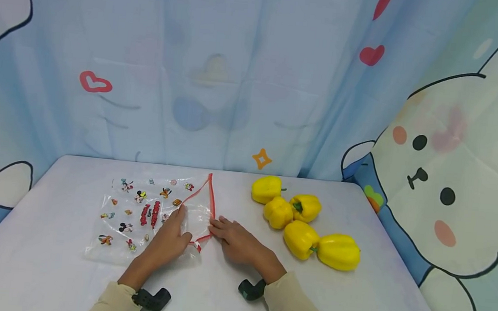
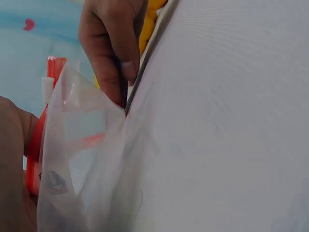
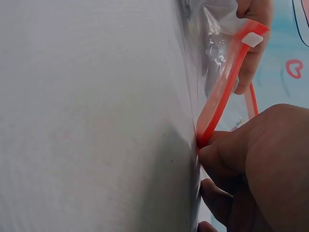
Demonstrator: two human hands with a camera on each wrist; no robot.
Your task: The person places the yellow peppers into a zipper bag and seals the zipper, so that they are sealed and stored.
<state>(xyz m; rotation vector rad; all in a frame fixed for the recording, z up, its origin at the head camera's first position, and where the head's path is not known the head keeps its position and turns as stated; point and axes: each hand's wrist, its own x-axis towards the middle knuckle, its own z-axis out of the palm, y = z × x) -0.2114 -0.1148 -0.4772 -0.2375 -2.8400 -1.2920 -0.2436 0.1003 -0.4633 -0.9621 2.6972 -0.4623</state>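
Note:
A clear zip bag [image 1: 130, 214] with cartoon prints lies on the table, its red-edged mouth [image 1: 213, 197] facing right and spread apart. My left hand [image 1: 168, 242] grips the upper layer at the red strip, lifting it off the layer below. At the far edge of the mouth, my right hand [image 1: 239, 243] pinches the red rim low against the table. The right wrist view shows a white slider [image 3: 252, 39] on the red zip, near the left hand's fingers [image 3: 247, 72]. Through the left wrist view, the raised film [image 2: 82, 125] looks partly see-through; the left palm is hidden.
Several yellow bell peppers [image 1: 301, 239] are grouped on the table to the right of the bag, beyond my right hand. The white table [image 1: 46, 236] meets a blue printed curtain [image 1: 238, 75] at the back. Each wrist carries a black camera mount [image 1: 153, 299].

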